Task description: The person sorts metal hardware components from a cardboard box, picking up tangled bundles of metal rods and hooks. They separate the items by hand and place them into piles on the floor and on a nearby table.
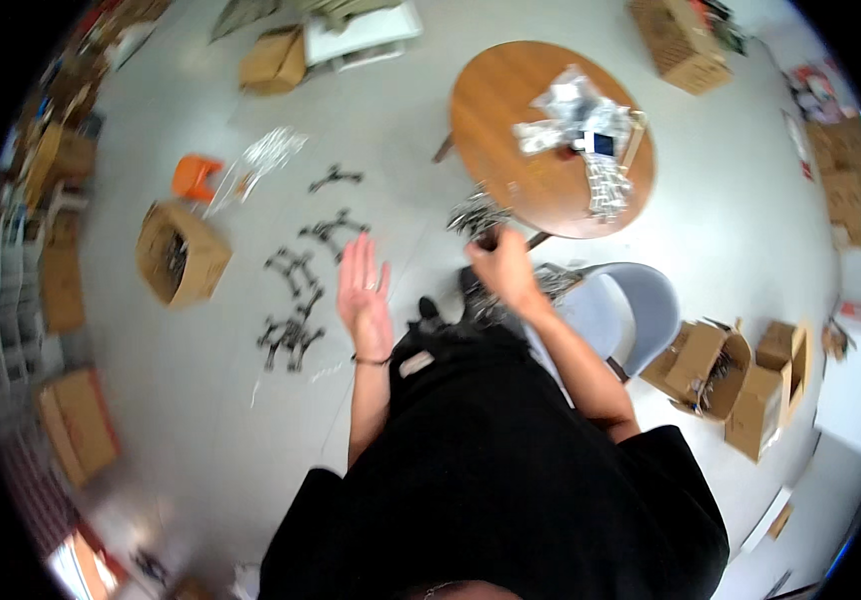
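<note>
The left hand (pixel 364 290) is held open with the palm up and the fingers spread, and nothing is gripped in it. The right hand (pixel 502 266) is closed around a small dark part (pixel 488 238) just beside the edge of the round wooden table (pixel 511 120). Clear plastic bags (pixel 579 120) are piled on the table. Black metal parts (pixel 301 290) are scattered on the grey floor (pixel 201 420), near an open cardboard box (pixel 183 255). A grey chair (pixel 641 300) is seen beside the right forearm.

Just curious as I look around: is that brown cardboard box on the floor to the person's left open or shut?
Open. The cardboard box has its top flaps spread, with dark items visible inside.
</note>
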{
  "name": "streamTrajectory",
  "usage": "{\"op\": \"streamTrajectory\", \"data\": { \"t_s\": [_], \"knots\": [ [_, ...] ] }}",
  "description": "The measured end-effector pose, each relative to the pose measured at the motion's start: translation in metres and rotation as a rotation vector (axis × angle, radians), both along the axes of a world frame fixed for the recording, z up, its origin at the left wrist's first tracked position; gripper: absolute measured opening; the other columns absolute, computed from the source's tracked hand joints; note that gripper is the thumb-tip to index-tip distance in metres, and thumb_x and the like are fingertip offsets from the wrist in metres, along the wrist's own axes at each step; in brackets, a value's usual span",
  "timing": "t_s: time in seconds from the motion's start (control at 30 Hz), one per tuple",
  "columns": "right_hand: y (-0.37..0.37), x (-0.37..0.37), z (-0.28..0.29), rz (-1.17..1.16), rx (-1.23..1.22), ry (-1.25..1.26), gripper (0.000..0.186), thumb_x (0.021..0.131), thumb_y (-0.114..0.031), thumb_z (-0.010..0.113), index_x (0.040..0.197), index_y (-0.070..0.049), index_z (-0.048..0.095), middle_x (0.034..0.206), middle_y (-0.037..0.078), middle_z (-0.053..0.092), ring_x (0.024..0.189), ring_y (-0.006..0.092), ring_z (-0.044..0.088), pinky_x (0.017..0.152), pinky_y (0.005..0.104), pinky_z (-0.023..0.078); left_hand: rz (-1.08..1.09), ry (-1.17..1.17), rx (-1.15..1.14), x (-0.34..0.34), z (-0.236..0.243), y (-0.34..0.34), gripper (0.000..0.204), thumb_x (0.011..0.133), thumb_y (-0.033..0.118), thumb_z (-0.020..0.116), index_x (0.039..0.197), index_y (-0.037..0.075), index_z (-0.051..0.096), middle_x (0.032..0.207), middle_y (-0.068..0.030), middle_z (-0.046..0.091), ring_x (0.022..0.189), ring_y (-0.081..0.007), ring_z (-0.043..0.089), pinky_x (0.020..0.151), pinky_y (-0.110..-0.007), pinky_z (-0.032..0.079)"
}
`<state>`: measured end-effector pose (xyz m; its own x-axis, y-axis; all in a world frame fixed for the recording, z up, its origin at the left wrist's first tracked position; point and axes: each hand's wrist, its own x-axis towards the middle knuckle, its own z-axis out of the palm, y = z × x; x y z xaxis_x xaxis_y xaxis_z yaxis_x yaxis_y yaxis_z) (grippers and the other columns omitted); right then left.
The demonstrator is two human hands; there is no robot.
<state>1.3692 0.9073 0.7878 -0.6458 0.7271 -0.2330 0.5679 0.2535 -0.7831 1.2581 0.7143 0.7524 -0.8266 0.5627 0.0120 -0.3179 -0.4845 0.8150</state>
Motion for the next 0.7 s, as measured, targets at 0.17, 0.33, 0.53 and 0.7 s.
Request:
{"op": "streamTrajectory", "data": {
  "t_s": [0.17,0.33,0.53,0.7],
  "knots": [
    [-0.008,0.019,-0.012,0.027,-0.036,-0.004,0.023,0.077,-0.016,0.068,0.087,0.005,0.068,0.081,0.026,0.068,0.077,0.0368,0.069,0.073,0.0439,0.054,-0.052,-0.049,-0.051,0.009,-0.006,0.017,0.077,0.096,0.041,0.058,0.15,-0.005,0.027,0.155,-0.0222,0.032,0.146,-0.034,0.029,0.116,-0.051,0.027],
    [-0.019,0.039,-0.032,-0.046,-0.09,0.092,0.022,0.077,-0.014,0.071,0.078,0.005,0.061,0.074,0.025,0.064,0.075,0.0403,0.066,0.069,0.0452,0.052,-0.035,-0.19,-0.2,0.011,-0.03,0.007,0.055,0.102,0.035,0.05,0.14,-0.003,0.041,0.142,-0.0195,0.049,0.133,-0.0302,0.046,0.108,-0.046,0.038],
    [0.002,0.073,-0.032,-0.224,-0.02,0.069,0.022,0.076,-0.012,0.07,0.073,0.007,0.06,0.069,0.022,0.064,0.064,0.0312,0.065,0.065,0.0405,0.051,-0.071,-0.226,-0.339,-0.008,-0.053,0.037,0.035,0.101,0.03,0.056,0.123,0.003,0.056,0.12,-0.0088,0.062,0.114,-0.0195,0.058,0.096,-0.038,0.043],
    [0.033,0.103,-0.032,-0.339,-0.098,-0.018,0.025,0.076,-0.017,0.071,0.079,0.006,0.06,0.076,0.025,0.064,0.077,0.0418,0.064,0.072,0.0452,0.051,-0.117,-0.158,-0.446,-0.018,-0.078,0.088,0.019,0.099,0.024,0.058,0.105,0.006,0.062,0.104,-0.0044,0.066,0.1,-0.0149,0.061,0.087,-0.034,0.045]
  ]
}}
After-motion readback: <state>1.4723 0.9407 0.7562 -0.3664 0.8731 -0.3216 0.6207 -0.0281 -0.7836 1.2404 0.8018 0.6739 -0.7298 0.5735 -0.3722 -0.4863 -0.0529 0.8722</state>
